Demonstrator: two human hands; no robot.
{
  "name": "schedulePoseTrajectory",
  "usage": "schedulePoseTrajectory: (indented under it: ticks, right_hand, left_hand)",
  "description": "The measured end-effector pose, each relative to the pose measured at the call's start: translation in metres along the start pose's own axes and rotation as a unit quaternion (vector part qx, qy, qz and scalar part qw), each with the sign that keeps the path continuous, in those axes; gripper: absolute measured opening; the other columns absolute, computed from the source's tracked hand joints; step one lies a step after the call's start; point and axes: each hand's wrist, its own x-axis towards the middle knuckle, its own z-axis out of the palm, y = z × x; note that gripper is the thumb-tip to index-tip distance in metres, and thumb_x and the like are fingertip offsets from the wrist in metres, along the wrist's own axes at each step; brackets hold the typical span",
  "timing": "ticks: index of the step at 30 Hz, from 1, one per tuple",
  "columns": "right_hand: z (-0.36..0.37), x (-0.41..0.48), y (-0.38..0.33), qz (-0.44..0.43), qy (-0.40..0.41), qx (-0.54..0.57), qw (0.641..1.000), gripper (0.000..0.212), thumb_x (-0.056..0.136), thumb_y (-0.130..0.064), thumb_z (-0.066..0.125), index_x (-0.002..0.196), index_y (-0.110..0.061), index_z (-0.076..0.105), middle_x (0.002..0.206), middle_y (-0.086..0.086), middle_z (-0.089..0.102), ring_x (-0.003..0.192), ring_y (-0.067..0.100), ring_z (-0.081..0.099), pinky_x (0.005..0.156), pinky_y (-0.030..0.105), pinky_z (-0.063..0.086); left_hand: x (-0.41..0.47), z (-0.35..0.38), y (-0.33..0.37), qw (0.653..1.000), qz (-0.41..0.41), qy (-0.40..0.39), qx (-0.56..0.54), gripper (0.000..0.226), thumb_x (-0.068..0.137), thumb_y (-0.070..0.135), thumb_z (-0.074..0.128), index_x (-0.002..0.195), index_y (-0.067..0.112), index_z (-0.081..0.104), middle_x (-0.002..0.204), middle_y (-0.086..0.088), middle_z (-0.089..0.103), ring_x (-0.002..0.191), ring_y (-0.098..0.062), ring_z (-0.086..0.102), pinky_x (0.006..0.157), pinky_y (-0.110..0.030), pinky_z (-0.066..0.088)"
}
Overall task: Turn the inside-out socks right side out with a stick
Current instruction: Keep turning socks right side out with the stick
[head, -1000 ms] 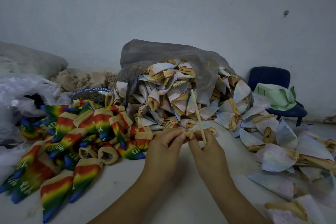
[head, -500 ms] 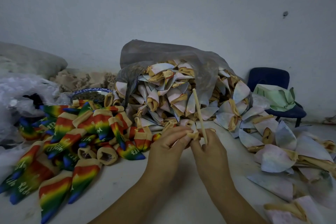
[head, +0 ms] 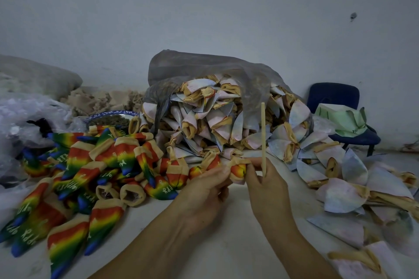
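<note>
Evidently soft, light and floppy, the sock (head: 238, 171) sits mid-scene just above the surface (head: 226, 244), rainbow print showing within a tan cuff. The left hand (head: 204, 195) has its grip pinched on the cuff. The right hand (head: 269, 186) pinches cuff and thin, stiff stick (head: 263, 138), upright. The cuff looks the best hold.

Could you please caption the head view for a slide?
The left hand and right hand pinch a half-turned rainbow sock, the right also holding the stick upright, beside the rainbow pile.

The sock (head: 238, 171) now shows orange-red colour between both hands, and the stick (head: 263, 138) stands upright.
</note>
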Motion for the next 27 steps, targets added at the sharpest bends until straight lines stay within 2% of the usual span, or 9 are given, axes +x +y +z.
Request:
schedulePoseTrajectory:
  ticks: [4,7,9,12,14,17,19,22,27]
  right_hand:
    - [0.003,0.0,-0.001,0.046,-0.021,0.005,0.999,0.017,0.094,-0.03,0.05,0.08,-0.035,0.057,0.068,-0.009,0.062,0.05,0.0,0.053,0.046,0.013,0.037]
    - [0.003,0.0,-0.002,0.124,-0.046,0.119,0.984,0.02,0.095,-0.023,0.05,0.079,-0.024,0.062,0.048,-0.008,0.051,0.037,0.005,0.037,0.038,0.019,0.033]
    - [0.003,0.001,-0.004,0.174,-0.075,0.24,0.952,0.019,0.097,-0.015,0.049,0.082,-0.016,0.061,0.044,-0.006,0.04,0.037,0.006,0.028,0.035,0.019,0.028]
    - [0.001,0.005,-0.005,0.253,-0.12,0.396,0.875,0.016,0.099,-0.012,0.046,0.084,-0.014,0.053,0.05,-0.004,0.034,0.036,0.004,0.022,0.033,0.017,0.024]
    - [-0.002,0.006,-0.003,0.268,-0.148,0.437,0.846,0.015,0.099,-0.012,0.046,0.084,-0.015,0.051,0.05,-0.004,0.034,0.035,0.004,0.022,0.032,0.017,0.025]
    - [-0.006,0.006,0.0,0.212,-0.159,0.364,0.893,0.012,0.1,-0.016,0.043,0.095,-0.013,0.054,0.054,-0.002,0.033,0.039,0.005,0.023,0.035,0.018,0.027]
    - [-0.006,0.006,0.001,0.167,-0.149,0.303,0.926,0.017,0.101,-0.017,0.041,0.1,-0.013,0.058,0.053,-0.001,0.035,0.04,0.006,0.025,0.038,0.018,0.029]
    - [-0.006,0.004,-0.001,0.124,-0.144,0.241,0.952,0.021,0.101,-0.018,0.041,0.1,-0.015,0.062,0.05,-0.006,0.043,0.041,0.004,0.033,0.04,0.018,0.033]
    - [-0.006,-0.001,-0.002,0.102,-0.146,0.177,0.968,0.018,0.1,-0.021,0.046,0.098,-0.018,0.064,0.054,-0.018,0.055,0.044,0.0,0.041,0.045,0.015,0.037]
  left_hand:
    - [-0.001,-0.001,0.0,0.998,-0.034,-0.035,-0.045,0.025,0.085,0.027,0.062,0.099,0.016,0.08,0.106,-0.002,0.071,0.092,-0.01,0.063,0.085,-0.027,0.041]
    - [0.002,0.0,-0.001,0.998,-0.012,-0.011,-0.057,0.037,0.089,0.023,0.06,0.117,0.002,0.07,0.108,-0.01,0.066,0.095,-0.016,0.06,0.086,-0.028,0.043]
    - [0.006,-0.002,-0.002,0.997,0.026,0.039,-0.058,0.036,0.093,0.016,0.057,0.118,-0.01,0.061,0.107,-0.017,0.064,0.094,-0.019,0.062,0.082,-0.027,0.049]
    - [0.008,-0.003,-0.003,0.993,0.078,0.087,-0.021,0.015,0.098,0.014,0.053,0.099,0.001,0.059,0.094,-0.013,0.069,0.085,-0.016,0.068,0.073,-0.022,0.055]
    - [0.009,-0.003,-0.007,0.988,0.103,0.107,0.046,0.012,0.099,0.017,0.053,0.094,0.008,0.06,0.095,-0.012,0.069,0.091,-0.019,0.068,0.082,-0.026,0.056]
    - [0.007,-0.005,-0.011,0.965,0.126,0.123,0.196,0.006,0.098,0.026,0.059,0.098,0.021,0.061,0.105,-0.008,0.068,0.103,-0.023,0.066,0.095,-0.038,0.054]
    - [0.005,-0.006,-0.013,0.959,0.122,0.102,0.234,0.01,0.095,0.032,0.062,0.104,0.028,0.06,0.11,0.002,0.066,0.098,-0.009,0.068,0.085,-0.028,0.057]
    - [0.001,-0.004,-0.013,0.96,0.097,0.088,0.249,0.013,0.097,0.031,0.058,0.106,0.026,0.065,0.096,0.007,0.073,0.085,-0.004,0.071,0.067,-0.016,0.054]
    - [0.0,-0.004,-0.01,0.973,0.088,0.114,0.182,0.018,0.097,0.016,0.06,0.105,0.023,0.074,0.088,0.007,0.077,0.083,-0.01,0.074,0.07,-0.017,0.055]
